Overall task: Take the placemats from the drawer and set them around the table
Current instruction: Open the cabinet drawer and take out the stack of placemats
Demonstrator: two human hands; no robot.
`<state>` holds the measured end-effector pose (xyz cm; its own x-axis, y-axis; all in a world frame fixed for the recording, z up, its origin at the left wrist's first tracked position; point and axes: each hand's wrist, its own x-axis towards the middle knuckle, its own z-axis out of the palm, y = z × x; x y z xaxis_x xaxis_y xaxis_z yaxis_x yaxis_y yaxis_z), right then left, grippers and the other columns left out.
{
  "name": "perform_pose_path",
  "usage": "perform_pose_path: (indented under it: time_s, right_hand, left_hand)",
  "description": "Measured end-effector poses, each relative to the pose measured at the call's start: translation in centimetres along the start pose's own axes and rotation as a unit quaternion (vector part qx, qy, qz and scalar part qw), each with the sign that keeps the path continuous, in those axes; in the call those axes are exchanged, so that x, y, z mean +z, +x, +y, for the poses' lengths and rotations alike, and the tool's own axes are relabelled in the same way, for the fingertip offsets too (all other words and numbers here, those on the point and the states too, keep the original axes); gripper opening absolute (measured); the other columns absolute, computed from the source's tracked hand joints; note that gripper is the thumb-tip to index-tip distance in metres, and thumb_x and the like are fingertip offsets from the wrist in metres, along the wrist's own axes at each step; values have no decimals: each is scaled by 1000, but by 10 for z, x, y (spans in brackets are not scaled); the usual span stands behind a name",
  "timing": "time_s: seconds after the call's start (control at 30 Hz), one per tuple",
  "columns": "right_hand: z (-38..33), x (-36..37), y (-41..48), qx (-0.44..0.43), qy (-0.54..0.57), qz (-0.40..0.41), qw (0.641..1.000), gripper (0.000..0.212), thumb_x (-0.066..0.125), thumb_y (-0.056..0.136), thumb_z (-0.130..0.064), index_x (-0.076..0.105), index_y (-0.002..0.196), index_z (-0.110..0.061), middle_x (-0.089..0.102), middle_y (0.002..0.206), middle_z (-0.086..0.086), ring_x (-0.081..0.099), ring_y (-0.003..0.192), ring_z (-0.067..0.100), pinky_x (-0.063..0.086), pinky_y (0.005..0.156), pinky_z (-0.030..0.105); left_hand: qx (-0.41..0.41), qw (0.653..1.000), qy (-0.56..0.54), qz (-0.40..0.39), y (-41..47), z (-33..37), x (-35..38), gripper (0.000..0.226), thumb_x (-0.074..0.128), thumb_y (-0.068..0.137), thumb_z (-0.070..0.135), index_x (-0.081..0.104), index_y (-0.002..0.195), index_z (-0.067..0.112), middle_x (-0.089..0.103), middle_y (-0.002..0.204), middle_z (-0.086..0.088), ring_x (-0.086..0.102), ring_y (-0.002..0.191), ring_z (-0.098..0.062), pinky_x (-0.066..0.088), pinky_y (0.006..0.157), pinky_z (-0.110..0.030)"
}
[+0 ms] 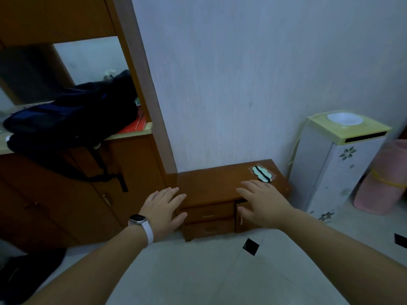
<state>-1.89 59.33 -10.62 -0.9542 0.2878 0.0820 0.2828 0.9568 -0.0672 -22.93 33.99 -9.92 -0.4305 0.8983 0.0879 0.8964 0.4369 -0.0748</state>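
**Two hands out toward the low cabinet, drawers shut**

Two bare forearms reach forward from 6 o'clock. The left hand (164,208), a watch (138,220) on its wrist, has straight, slightly spread fingers and holds nothing. The right hand (262,203) is likewise flat and spread, also holding nothing.

The low cabinet (211,183) stands on the floor against the wall, between the two hands. Its upper drawer (208,211) lies at 3 o'clock of the left hand and 9 o'clock of the right. The lower drawer (209,230) sits directly beneath, at 4 and 8 o'clock respectively. Both drawer fronts are closed, so the placemats are hidden.

The right hand overlaps the cabinet's front right corner; contact cannot be told. A teal scalloped piece (262,173) lies on the cabinet top at 12 o'clock of the right hand. A dark backpack (72,119) rests on the counter (132,134) at 10 o'clock.
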Motion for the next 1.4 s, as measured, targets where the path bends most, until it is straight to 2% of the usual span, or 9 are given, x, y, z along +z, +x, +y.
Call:
perform_pose_path:
  time_s: [0.23,0.63,0.7,0.87,1.07,1.2,1.4]
  right_hand:
    - [22,16,42,-3,3,-9,1000,63,33,91,-62,42,143,-29,40,152,-1,32,141,22,26,114,45]
    - [36,74,163,34,-10,-76,996,61,36,92,-61,43,144,-29,40,151,-2,31,141,20,26,112,40]
    - [35,90,187,43,-10,-92,995,61,35,92,-61,43,143,-29,40,151,-2,31,140,20,26,112,39]
    - [26,130,223,66,20,-95,993,54,41,88,-54,56,132,-25,53,136,-3,46,129,21,37,102,37]
    - [30,174,242,62,59,-161,983,51,43,89,-54,53,130,-25,52,130,-6,48,121,18,38,97,35]
    - [42,224,259,47,65,-180,980,49,41,91,-53,54,127,-24,54,126,-6,49,116,16,40,97,34]
    - [57,356,286,10,86,-177,980,44,45,92,-47,55,126,-20,55,123,-3,49,113,19,40,94,35]
  left_hand:
    - [8,1000,-6,-13,48,-23,26,60,37,93,59,38,145,29,35,154,-3,28,142,-24,20,114,-46]
    - [54,995,-62,-58,176,-94,120,62,29,92,62,31,147,33,27,157,0,20,145,-21,14,116,-44]
    - [57,993,-68,-80,194,-112,145,62,30,92,61,31,147,33,27,157,0,20,145,-21,13,116,-44]
    - [58,984,-82,-146,222,-140,208,60,31,93,60,31,147,32,26,157,0,20,144,-21,15,115,-44]
    - [43,975,-102,-194,238,-138,256,59,33,92,58,33,145,32,29,155,0,23,142,-21,17,114,-44]
    - [37,975,-114,-187,253,-132,289,57,35,91,55,39,142,29,37,150,-2,31,137,-23,22,111,-44]
    - [29,981,-108,-157,284,-125,389,56,41,92,54,40,141,27,38,150,-5,31,138,-26,24,111,-45]
